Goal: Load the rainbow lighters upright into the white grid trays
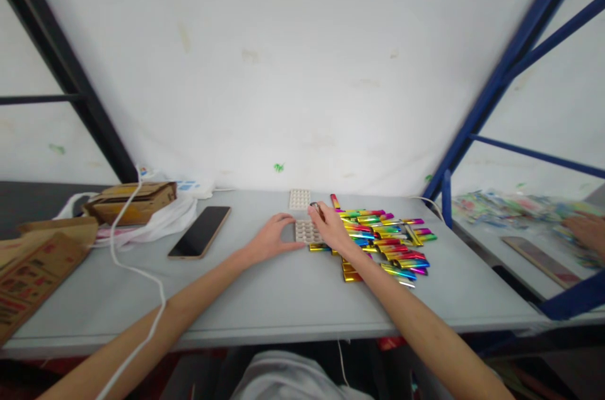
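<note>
A small pale tray with rows of round hollows lies on the grey table between my hands. My left hand rests at its left edge, thumb and fingers apart, with nothing in its grasp. Over the tray's right part, my right hand is closed in a pinch on a small dark object too small to name. Behind is a second pale tray. Many shiny multicoloured tubes lie in a heap to the right, partly under my right forearm.
A phone lies left of my left hand. Farther left are cardboard boxes, a white plastic bag and a white cable. A blue metal frame stands at the right; beyond it another person's hand is near wrapped items.
</note>
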The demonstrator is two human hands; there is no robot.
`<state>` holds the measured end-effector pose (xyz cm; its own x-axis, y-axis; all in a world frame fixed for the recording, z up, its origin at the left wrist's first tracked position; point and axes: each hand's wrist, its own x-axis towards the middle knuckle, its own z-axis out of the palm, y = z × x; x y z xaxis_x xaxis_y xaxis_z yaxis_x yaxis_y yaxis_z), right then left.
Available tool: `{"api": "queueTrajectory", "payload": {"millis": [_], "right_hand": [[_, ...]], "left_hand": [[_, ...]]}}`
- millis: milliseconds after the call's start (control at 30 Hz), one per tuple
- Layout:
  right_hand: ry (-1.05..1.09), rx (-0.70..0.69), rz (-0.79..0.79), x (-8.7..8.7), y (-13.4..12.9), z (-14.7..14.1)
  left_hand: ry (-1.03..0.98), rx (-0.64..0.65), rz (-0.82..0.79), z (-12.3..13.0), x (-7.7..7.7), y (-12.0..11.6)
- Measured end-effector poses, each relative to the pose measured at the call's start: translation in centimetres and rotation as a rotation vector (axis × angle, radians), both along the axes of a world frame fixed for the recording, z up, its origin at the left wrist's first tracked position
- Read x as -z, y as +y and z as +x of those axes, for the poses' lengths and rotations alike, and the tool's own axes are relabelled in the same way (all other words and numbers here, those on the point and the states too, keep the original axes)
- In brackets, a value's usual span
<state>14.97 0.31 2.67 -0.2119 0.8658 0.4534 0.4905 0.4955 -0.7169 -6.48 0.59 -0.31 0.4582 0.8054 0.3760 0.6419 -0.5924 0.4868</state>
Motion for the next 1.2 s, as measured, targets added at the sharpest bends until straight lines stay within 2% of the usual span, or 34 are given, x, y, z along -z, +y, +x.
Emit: {"api": "queueTrajectory", "payload": {"millis": [67,200,400,567,700,933,1067,1200], "right_hand": [[-0.029,-0.031,0.055,0.0,0.0,0.1],[-0.140,-0.008,0.189,-0.3,-0.1,0.3],[-0.108,0.035,0.160,-0.5,-0.1,0.5],[-0.137,-0.070,0.191,0.4,0.7,0.4],[-0.184,-0.084,0.254,1.1,1.3,0.4],[-0.251,-0.149,0.229,0.9,1.5,0.5],[-0.316,-0.109,0.234,0.4,1.2,0.8],[-0.396,0.047,0.235,-0.4,1.6,2.7]], "left_hand": [[-0.008,-0.005,0.003,0.1,-0.4,-0.3],[-0.009,-0.023,0.015,0.1,-0.9,-0.6],[-0.032,-0.018,0.014,0.1,-0.8,-0.6],[-0.082,-0.008,0.033,0.1,-1.1,-0.8],[-0.112,-0.015,0.005,0.1,-1.2,-1.0],[-0.036,0.013,-0.035,0.3,-1.2,-1.1],[0.000,-0.036,-0.073,0.3,-1.5,-1.1],[0.020,-0.092,-0.098,-0.1,-1.7,-0.9]]}}
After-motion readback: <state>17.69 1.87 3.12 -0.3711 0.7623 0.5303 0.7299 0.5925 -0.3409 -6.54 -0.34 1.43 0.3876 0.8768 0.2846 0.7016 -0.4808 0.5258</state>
